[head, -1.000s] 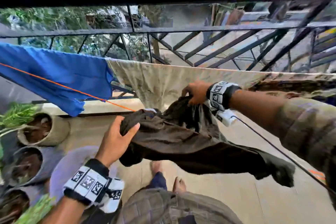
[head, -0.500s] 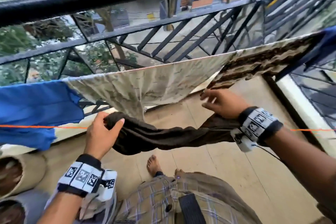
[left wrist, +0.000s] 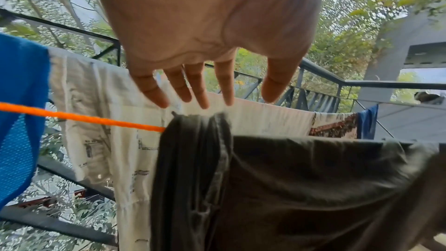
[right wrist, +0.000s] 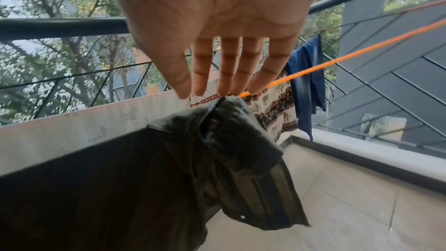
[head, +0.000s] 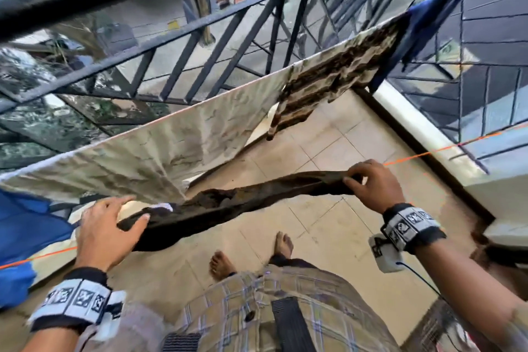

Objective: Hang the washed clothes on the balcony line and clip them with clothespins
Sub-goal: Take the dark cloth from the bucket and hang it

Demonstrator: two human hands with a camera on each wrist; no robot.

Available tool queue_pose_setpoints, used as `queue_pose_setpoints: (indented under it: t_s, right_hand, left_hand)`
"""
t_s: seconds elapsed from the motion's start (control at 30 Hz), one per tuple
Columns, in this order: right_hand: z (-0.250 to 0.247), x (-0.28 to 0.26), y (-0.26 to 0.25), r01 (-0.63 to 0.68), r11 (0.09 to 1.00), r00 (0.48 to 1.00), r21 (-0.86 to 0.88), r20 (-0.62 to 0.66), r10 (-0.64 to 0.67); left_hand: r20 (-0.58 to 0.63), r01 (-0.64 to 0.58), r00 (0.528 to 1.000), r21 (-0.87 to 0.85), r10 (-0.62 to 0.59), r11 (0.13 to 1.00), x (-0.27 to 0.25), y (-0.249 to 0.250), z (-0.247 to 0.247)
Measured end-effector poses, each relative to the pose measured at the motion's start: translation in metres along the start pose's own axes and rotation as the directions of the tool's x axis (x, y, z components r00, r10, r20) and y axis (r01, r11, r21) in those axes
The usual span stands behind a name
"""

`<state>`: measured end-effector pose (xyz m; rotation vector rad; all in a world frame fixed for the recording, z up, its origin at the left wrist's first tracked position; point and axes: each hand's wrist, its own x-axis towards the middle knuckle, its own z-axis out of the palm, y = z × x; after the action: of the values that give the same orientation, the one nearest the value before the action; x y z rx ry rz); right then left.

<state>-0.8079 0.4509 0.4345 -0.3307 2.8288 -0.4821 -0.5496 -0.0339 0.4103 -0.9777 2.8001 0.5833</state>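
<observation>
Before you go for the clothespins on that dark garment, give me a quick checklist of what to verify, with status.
1. Dark garment draped over the orange line: ok, cloth hangs on both sides of it in the wrist views.
2. Spread along the line: not ok, it is bunched near the left hand.
3. Right hand steadying the far end: ok, fingertips rest on the top edge.
4. Left hand free to fetch a pin: ok, fingers straight above the cloth.
5. Clothespins within reach: cannot tell, none visible in any view.
6. Room beside the blue cloth: ok, bare line between them.
</observation>
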Motion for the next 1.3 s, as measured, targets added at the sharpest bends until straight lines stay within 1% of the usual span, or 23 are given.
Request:
queue_pose_setpoints:
  t_s: [0.07,0.13,0.23,0.3,0.4,0.47,0.5,0.6,0.63,0.67,0.7,0.73,0.77,0.8,0.87,0.9,0.93,0.97,1.0,1.1,1.17,1.23,1.3]
  right_hand:
    - [0.000,0.003,0.008,-0.109,0.994,0.993,0.026,-0.033,0.110]
    - [0.005,0.005,0.016,-0.183,0.983,0.983,0.011,0.010,0.183]
    - [0.012,0.005,0.033,-0.255,0.966,0.959,-0.040,0.119,0.258]
    - [0.019,0.003,0.041,-0.264,0.964,0.956,-0.039,0.125,0.267]
    - [0.027,0.004,0.046,-0.244,0.969,0.966,0.020,0.094,0.241]
    - [0.029,0.004,0.049,-0.210,0.975,0.972,0.069,0.121,0.200]
    - [0.026,0.004,0.053,-0.181,0.980,0.974,0.086,0.156,0.166]
    - [0.000,0.004,0.064,-0.103,0.986,0.967,0.129,0.247,0.068]
    - [-0.011,0.004,0.065,-0.084,0.981,0.965,0.175,0.259,0.036]
    - [-0.025,0.006,0.065,-0.076,0.960,0.963,0.268,0.269,0.001]
    - [-0.039,0.009,0.061,-0.089,0.909,0.963,0.406,0.269,-0.026]
    - [-0.053,0.013,0.056,-0.119,0.817,0.966,0.564,0.256,-0.036]
    - [-0.069,0.022,0.051,-0.142,0.704,0.975,0.695,0.222,-0.022]
    - [-0.086,0.031,0.044,-0.143,0.593,0.985,0.793,0.173,0.007]
    - [-0.119,0.059,0.031,-0.097,0.410,0.995,0.907,0.080,0.059]
    - [-0.133,0.073,0.024,-0.103,0.326,0.993,0.940,0.079,0.084]
    - [-0.145,0.088,0.017,-0.130,0.246,0.989,0.961,0.107,0.104]
    - [-0.151,0.105,0.014,-0.166,0.208,0.981,0.964,0.140,0.133]
    - [-0.155,0.119,0.012,-0.203,0.215,0.972,0.955,0.170,0.164]
    - [-0.145,0.147,0.016,-0.322,0.350,0.943,0.880,0.264,0.203]
    - [-0.129,0.146,0.019,-0.376,0.442,0.926,0.814,0.309,0.218]
    - [-0.114,0.132,0.022,-0.388,0.533,0.921,0.752,0.328,0.208]
    - [-0.093,0.110,0.032,-0.348,0.607,0.935,0.714,0.309,0.172]
  left_hand:
    - [-0.019,-0.141,0.990,-0.048,0.140,0.989,-0.002,0.022,0.007]
    - [0.028,-0.259,0.965,-0.078,0.262,0.963,-0.005,0.046,0.016]
    - [0.117,-0.362,0.919,-0.124,0.376,0.924,-0.009,0.082,0.040]
    - [0.139,-0.399,0.897,-0.149,0.419,0.905,-0.013,0.105,0.054]
    - [0.158,-0.402,0.886,-0.210,0.436,0.891,-0.014,0.137,0.072]
    - [0.167,-0.406,0.878,-0.237,0.449,0.883,-0.012,0.152,0.081]
    - [0.174,-0.406,0.874,-0.251,0.453,0.879,-0.011,0.157,0.086]
    - [0.207,-0.388,0.876,-0.239,0.437,0.890,-0.010,0.165,0.089]
    - [0.210,-0.381,0.878,-0.236,0.430,0.894,-0.011,0.165,0.089]
    - [0.208,-0.373,0.882,-0.243,0.423,0.896,-0.012,0.165,0.088]
    - [0.194,-0.371,0.884,-0.260,0.424,0.892,-0.014,0.165,0.087]
    - [0.184,-0.364,0.887,-0.283,0.423,0.887,-0.017,0.166,0.084]
    - [0.170,-0.364,0.888,-0.307,0.427,0.879,-0.020,0.166,0.082]
    - [0.156,-0.367,0.889,-0.322,0.431,0.873,-0.022,0.167,0.079]
    - [0.133,-0.374,0.890,-0.335,0.436,0.865,-0.027,0.167,0.077]
    - [0.130,-0.369,0.893,-0.335,0.431,0.867,-0.029,0.166,0.078]
    - [0.127,-0.361,0.898,-0.337,0.422,0.869,-0.031,0.166,0.077]
    - [0.116,-0.358,0.902,-0.340,0.417,0.870,-0.032,0.166,0.078]
    - [0.106,-0.353,0.906,-0.339,0.409,0.872,-0.033,0.167,0.078]
    - [0.095,-0.345,0.913,-0.337,0.396,0.876,-0.037,0.170,0.078]
    - [0.112,-0.336,0.913,-0.337,0.392,0.880,-0.037,0.171,0.078]
    - [0.119,-0.338,0.910,-0.337,0.396,0.879,-0.036,0.171,0.080]
    - [0.123,-0.332,0.911,-0.346,0.393,0.877,-0.036,0.169,0.082]
